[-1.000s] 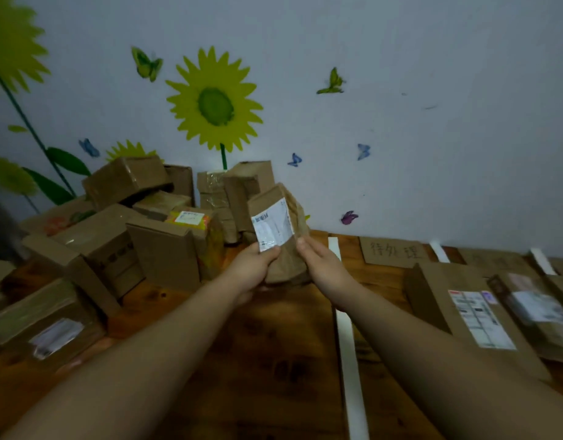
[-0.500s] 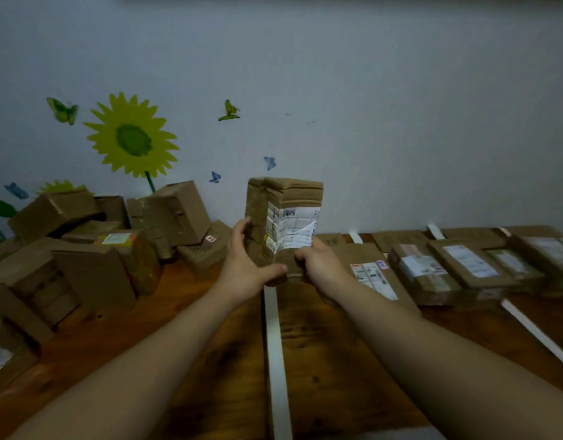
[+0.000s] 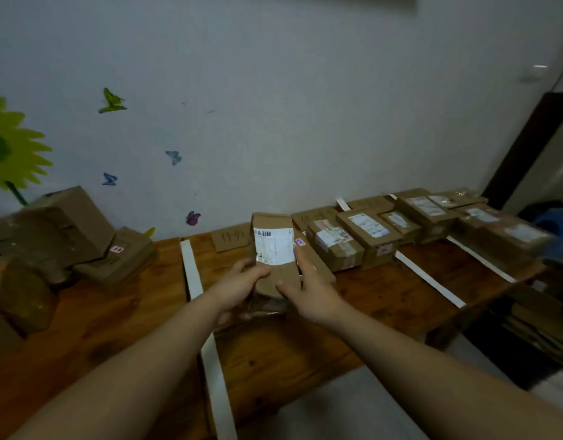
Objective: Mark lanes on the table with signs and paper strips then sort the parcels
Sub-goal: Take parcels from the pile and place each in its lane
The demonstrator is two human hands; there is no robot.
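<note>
A brown paper parcel with a white shipping label is held upright above the wooden table, just right of the first white paper strip. My left hand grips its lower left side and my right hand grips its right edge, fingers reaching up beside the label. A cardboard sign with handwriting lies flat at the wall behind the parcel. More white strips mark lanes to the right.
Unsorted brown boxes are piled at the left of the table. Several labelled parcels lie in the lanes at the right. The table's front edge runs close below my forearms; floor and dark items lie at right.
The view has swung right along the table. Both hands have carried the parcel from the left pile across the first strip and lowered it toward the lane beyond.
</note>
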